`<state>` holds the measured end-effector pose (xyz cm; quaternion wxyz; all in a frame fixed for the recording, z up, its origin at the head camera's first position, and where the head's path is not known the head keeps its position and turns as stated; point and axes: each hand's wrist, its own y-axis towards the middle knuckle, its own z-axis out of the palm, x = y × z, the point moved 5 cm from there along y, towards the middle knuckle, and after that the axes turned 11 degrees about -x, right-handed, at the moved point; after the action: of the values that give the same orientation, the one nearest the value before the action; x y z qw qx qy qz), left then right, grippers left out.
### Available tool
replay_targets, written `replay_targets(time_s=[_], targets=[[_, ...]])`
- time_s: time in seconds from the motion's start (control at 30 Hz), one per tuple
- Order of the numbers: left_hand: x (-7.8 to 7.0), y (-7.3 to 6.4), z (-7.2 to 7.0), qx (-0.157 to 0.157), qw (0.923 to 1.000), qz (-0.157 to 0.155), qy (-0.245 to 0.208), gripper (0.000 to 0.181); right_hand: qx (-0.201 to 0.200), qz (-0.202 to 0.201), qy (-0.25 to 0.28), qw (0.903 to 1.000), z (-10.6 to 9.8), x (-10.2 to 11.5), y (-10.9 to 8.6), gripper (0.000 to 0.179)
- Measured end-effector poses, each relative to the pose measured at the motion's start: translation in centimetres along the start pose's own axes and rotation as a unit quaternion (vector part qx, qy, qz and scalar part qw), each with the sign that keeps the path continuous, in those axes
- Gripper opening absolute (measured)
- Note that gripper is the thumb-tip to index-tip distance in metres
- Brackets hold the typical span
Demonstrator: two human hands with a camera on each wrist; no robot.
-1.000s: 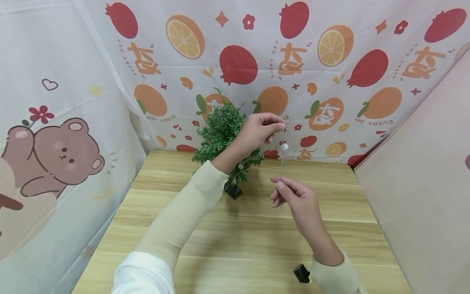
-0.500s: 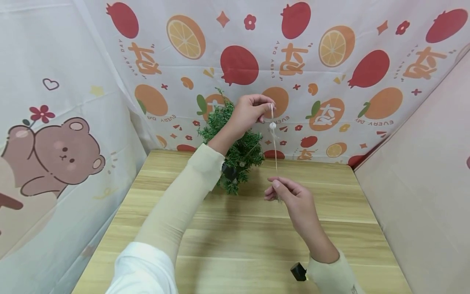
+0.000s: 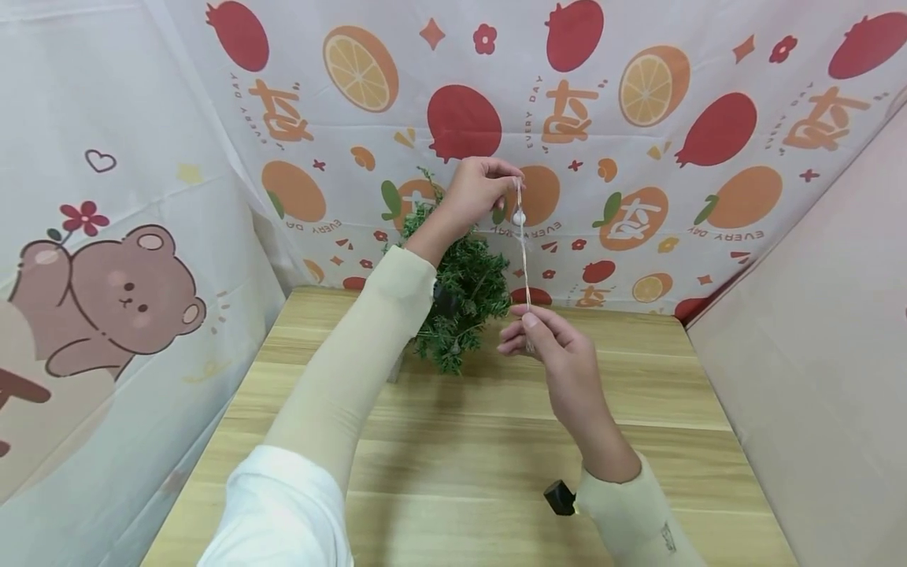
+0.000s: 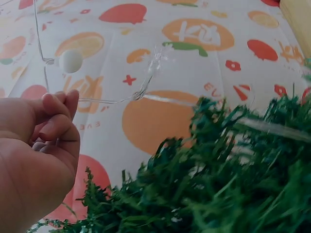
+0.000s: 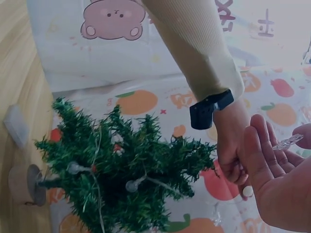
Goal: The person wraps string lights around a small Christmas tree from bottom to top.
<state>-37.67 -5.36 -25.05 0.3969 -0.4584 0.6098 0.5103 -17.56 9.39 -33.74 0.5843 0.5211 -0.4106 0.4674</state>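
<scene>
My left hand (image 3: 480,193) is raised in front of the fruit-print cloth, pinching a string-light wire (image 3: 525,264) between thumb and index finger. A small white round bulb (image 4: 71,61) is on the wire close to these fingers. Lower down and to the right, my right hand (image 3: 556,350) pinches the wire further along; its twisted clear strand (image 5: 290,141) shows between thumb and fingers. The wire runs nearly straight between both hands. Behind my left forearm stands a small green artificial Christmas tree (image 3: 468,291), partly hidden. Clear bulbs (image 5: 132,185) hang on its branches.
The tree's round base (image 5: 29,183) stands on the wooden table (image 3: 567,441), near a small white block (image 5: 16,125). Printed cloth (image 3: 460,47) closes off the back. A bear-print curtain (image 3: 57,441) hangs at the left. Each wrist wears a black camera (image 3: 560,498).
My left hand has risen and shifted left, carrying the wire and white bulb upward. My right hand has followed upward and slightly left. The wire shows more clearly between them now.
</scene>
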Motion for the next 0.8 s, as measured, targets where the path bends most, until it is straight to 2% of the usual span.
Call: replay_targets(time_s=[0.27,0.57,0.63,0.67,0.8], targets=[[-1.6,1.4,-1.1,0.003,0.9937,0.020,0.110,0.018,0.004,-0.021,0.002,0.9998,1.3,1.5,1.2,0.032],[-3.3,3.3,-3.2,0.012,0.9868,0.016,0.161,0.022,0.007,-0.038,0.025,0.9990,3.8,2.9,2.7,0.030],[-3.7,3.7,-3.7,0.017,0.9802,0.023,0.196,0.023,0.010,-0.039,0.027,0.9988,4.3,3.0,2.9,0.030],[-3.9,3.8,-4.0,0.022,0.9740,0.028,0.224,0.023,0.012,-0.040,0.029,0.9987,4.6,3.1,3.0,0.030],[-4.5,4.1,-5.6,0.051,0.9394,0.041,0.337,0.026,0.023,-0.035,0.036,0.9985,5.8,3.2,3.7,0.030]])
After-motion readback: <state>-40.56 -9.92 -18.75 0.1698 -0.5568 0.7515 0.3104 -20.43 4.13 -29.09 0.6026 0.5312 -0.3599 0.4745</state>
